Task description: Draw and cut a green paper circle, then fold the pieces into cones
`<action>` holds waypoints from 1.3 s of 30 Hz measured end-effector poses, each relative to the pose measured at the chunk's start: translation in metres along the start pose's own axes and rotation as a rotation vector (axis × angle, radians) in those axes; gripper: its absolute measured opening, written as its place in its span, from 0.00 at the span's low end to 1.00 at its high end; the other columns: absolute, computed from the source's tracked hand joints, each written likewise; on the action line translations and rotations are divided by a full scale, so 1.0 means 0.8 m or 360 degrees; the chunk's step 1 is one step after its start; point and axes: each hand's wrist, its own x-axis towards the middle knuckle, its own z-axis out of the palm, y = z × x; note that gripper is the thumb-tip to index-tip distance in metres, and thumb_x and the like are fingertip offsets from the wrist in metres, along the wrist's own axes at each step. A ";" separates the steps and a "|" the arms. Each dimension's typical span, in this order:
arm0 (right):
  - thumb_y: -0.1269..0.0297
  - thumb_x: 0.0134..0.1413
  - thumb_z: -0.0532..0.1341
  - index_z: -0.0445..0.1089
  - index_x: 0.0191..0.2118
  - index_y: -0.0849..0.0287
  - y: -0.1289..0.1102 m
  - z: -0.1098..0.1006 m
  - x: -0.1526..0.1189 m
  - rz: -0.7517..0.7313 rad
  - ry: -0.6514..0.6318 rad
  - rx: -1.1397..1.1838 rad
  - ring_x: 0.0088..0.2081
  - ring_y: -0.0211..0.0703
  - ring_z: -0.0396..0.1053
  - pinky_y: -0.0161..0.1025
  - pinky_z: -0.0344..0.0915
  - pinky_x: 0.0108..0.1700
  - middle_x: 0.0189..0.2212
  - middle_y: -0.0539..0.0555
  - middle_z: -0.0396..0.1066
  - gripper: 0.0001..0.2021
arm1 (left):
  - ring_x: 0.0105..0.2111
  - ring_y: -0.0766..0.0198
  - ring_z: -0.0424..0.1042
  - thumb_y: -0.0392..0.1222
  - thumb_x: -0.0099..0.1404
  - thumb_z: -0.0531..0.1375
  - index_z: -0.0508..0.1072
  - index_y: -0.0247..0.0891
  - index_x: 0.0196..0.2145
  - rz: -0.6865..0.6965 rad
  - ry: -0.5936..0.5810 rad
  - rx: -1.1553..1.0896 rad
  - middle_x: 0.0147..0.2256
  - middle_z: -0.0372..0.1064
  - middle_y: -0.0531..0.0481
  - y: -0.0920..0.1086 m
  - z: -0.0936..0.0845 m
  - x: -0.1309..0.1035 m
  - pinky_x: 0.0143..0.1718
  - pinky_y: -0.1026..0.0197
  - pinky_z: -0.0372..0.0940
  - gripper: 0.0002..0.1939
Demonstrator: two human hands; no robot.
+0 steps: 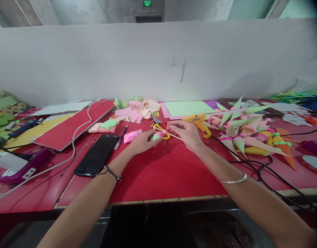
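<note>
My left hand [142, 142] is closed round a small pale green and pink craft piece [156, 136] near the middle of the red table. My right hand [183, 132] is just to its right, thumb and fingers pinched together; what they hold, if anything, is too small to make out. A thin pale stick [175, 136] lies slanting between the hands. Behind them are scissors with yellow handles [165, 135]. A pink packet [132, 136] rests beside my left hand.
A black phone [96, 155] lies at left, near a white cable [73, 141] and red board [75, 127]. A yellow glue gun [200, 123] and a heap of paper cones [247, 129] are at right, with black cables [262, 168]. Paper pieces [134, 113] lie behind.
</note>
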 end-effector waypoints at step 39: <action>0.64 0.44 0.62 0.69 0.29 0.58 -0.012 0.016 -0.018 -0.0364 -0.0156 -0.0191 0.28 0.38 0.68 0.37 0.66 0.32 0.25 0.50 0.70 0.05 | 0.21 0.72 0.58 0.51 0.60 0.55 0.65 0.36 0.42 -0.0038 -0.0321 -0.1586 0.24 0.66 0.54 0.012 0.024 0.000 0.24 0.66 0.51 0.17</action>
